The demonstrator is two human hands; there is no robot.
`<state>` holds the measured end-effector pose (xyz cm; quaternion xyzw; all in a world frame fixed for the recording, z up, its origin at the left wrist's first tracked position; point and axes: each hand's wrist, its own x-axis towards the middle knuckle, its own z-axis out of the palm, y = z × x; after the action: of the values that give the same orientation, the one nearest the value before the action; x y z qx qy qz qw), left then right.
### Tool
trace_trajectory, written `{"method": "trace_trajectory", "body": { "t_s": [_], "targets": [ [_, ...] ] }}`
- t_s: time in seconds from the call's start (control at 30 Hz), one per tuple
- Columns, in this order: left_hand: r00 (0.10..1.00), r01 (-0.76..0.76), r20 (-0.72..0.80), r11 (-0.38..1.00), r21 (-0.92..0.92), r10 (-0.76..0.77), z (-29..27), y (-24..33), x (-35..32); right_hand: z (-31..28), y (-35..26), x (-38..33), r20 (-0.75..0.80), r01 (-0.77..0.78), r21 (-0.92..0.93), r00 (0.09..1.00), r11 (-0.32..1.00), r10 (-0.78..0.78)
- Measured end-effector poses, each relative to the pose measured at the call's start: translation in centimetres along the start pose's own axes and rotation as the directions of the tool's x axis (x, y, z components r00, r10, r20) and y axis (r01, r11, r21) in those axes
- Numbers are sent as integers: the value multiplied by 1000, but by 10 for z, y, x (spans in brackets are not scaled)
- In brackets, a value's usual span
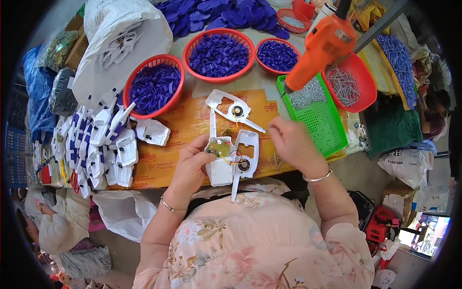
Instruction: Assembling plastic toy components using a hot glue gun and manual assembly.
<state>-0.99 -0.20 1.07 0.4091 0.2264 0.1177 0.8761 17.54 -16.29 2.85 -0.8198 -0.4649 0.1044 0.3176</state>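
With the left hand pinching the white housing at the near edge of the tabletop, and the blurred right hand bunched around nothing discernible, snagging the thin wires could tear them off the circuit board.

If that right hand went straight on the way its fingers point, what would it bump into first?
Probably the upper white plastic shell piece with a round black disc; its narrow end lies just left of the right hand. Height is hard to judge here, so it might pass above.
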Motion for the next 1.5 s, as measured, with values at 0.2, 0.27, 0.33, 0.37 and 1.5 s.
{"method": "trace_trajectory", "body": {
  "t_s": [0.2, 0.27, 0.33, 0.37, 1.5],
  "targets": [
    [997, -58, -37, 996, 65, 61, -2, 4, -1, -41, 12, 17, -234, 9, -80, 972, 997, -28],
    [998, -46, -31, 997, 60, 48, -3, 5, -1, -48, 15, 18, -204, 49, -73, 977, 996, -63],
    [999, -41, -22, 997, 58, 43, -4, 5, 1, -48, 16, 14, -171, 96, -61, 980, 994, -105],
    [999, -37, -21, 998, 57, 38, -5, 5, 1, -46, 17, 11, -44, 101, -53, 994, 993, -104],
    [1000, 22, -3, 986, 165, -22, 3, 3, 5, 28, -52, 16, 251, -214, 882, 967, 421, -34]
  ]
}}
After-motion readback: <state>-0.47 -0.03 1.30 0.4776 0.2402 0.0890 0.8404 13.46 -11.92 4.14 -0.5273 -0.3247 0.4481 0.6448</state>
